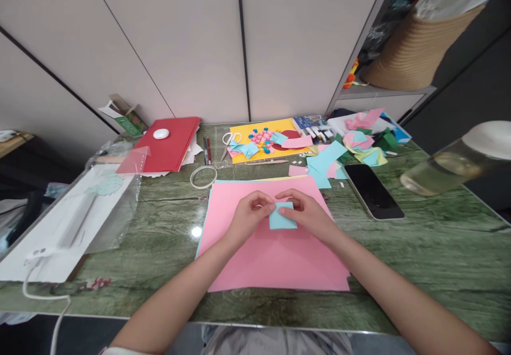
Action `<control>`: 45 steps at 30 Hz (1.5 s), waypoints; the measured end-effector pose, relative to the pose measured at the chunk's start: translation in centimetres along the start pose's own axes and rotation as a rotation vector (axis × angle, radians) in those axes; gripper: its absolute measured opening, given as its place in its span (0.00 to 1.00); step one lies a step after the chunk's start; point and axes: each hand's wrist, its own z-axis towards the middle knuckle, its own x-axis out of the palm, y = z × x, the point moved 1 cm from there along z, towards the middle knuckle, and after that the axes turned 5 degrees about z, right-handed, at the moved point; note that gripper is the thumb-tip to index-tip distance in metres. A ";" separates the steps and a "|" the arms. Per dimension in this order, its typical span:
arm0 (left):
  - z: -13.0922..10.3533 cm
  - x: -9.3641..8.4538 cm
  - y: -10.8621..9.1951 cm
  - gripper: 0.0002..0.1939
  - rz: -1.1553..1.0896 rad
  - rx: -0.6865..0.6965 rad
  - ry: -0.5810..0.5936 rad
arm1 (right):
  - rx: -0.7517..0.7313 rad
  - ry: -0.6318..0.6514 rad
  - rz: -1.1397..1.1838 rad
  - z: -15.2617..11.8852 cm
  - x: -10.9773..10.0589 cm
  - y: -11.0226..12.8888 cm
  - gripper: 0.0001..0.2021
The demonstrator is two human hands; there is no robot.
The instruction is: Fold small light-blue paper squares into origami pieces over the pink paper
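Note:
A small light-blue paper square (283, 220) is held between my two hands above a stack of pink sheets (255, 262). My left hand (251, 214) pinches its upper left corner between thumb and fingers. On the other side, my right hand (305, 212) grips the paper's right part, thumb in front and fingers behind the top edge. The square looks flat, its front face toward me. Pale blue and yellow edges of other sheets show at the pink stack's left and top.
Behind the stack lie a tape roll (203, 176), white-handled scissors (231, 138), a yellow sheet (241, 157) with small crumpled balls, and a pencil (265, 162). A phone (374, 191) and a clear bottle (443, 168) stand right; a red folder (165, 150) lies left.

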 end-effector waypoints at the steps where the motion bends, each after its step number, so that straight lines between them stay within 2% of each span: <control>1: 0.0 0.0 0.0 0.07 -0.002 0.004 0.005 | -0.001 0.013 0.002 0.0 0.0 0.1 0.14; 5: 0.1 0.0 0.2 0.07 -0.003 -0.019 0.005 | 0.020 0.045 0.025 -0.1 0.1 0.1 0.16; 12: 0.2 0.0 0.3 0.05 0.005 -0.009 -0.005 | 0.017 0.023 0.026 0.0 0.1 -0.2 0.17; 18: 0.3 -0.4 0.2 0.04 0.007 0.044 -0.060 | 0.053 -0.005 0.048 0.1 -0.2 -0.3 0.19; 24: 0.4 -0.8 0.0 0.04 -0.004 0.058 -0.127 | 0.054 0.023 0.099 0.2 -0.4 -0.2 0.21; 37: 0.7 -1.2 0.2 0.03 -0.022 0.114 -0.191 | 0.079 -0.088 0.075 0.1 -0.7 0.3 0.26; 45: 0.6 -1.2 0.3 0.09 -0.086 0.071 -0.192 | 0.107 -0.102 0.072 0.3 -0.9 0.3 0.26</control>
